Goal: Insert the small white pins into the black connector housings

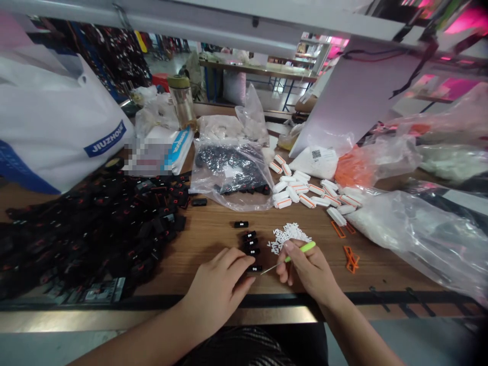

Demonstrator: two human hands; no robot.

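Note:
My left hand point(224, 277) pinches a small black plastic part point(254, 268) between thumb and fingers near the table's front edge. Two white dots show on that part's face. In my right hand point(305, 267) is a thin metal pick with a lime-green handle point(305, 248), its tip pointing left and close to the held part. I cannot tell whether the tip touches it. Beyond my left fingers, several similar black parts point(250, 243) stand in a column. A pile of tiny white pieces point(287, 235) lies just past my right hand.
A large heap of black parts point(114, 229) covers the left side. A clear bag of black parts point(232, 168) lies at the back middle. White cases with orange trim point(301, 190), orange frames point(351, 260) and clear plastic bags point(412, 234) are at the right. A bottle point(181, 99) stands behind.

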